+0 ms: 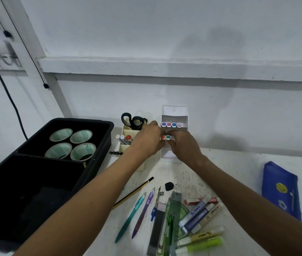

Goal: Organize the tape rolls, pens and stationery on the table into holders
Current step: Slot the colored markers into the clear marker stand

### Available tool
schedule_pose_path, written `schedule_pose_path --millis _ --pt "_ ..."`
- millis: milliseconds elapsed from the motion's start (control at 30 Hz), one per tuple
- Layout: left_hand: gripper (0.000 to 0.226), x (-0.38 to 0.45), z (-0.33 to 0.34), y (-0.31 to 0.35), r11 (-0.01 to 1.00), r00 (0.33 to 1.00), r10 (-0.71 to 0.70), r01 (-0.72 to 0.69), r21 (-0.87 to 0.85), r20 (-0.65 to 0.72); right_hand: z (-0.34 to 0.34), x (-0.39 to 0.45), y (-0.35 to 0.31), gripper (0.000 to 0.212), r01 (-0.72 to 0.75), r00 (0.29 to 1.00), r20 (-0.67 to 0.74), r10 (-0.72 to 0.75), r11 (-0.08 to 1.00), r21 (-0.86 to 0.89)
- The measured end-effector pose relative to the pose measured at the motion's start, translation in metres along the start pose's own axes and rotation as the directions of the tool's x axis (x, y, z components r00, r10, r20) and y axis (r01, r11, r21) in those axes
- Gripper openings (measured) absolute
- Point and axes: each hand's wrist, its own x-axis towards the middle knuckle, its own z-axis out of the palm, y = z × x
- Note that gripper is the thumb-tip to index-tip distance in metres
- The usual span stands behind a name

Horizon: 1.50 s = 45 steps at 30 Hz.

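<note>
A white tiered holder [174, 112] stands against the wall, with a row of several markers [171, 124] in its upper tier. Both my hands are at its lower tier. My left hand [149, 139] and my right hand [183, 146] curl round an orange-capped marker [163, 137] and a green-capped marker [168, 137] set there. A cream holder [126, 147] to the left carries black scissors [132, 121] and a few markers [124, 139]. Several tape rolls [72, 145] sit in a black bin [91, 124].
Loose on the table near me lie a pencil [133, 193], a teal pen [130, 218], a purple pen [143, 212], a compass, a green ruler [176, 209], erasers and highlighters [200, 235]. A blue pouch [281, 191] lies at the right. A black cable hangs at the left wall.
</note>
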Motion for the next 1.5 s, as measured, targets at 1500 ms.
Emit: schedule_pose_path --millis 1500 --pt "0.025 -0.111 0.074 0.063 0.964 0.811 0.11 0.053 -0.26 0.574 -0.052 -0.186 0.035 0.019 -0.04 0.865 0.499 0.051 0.999 -0.033"
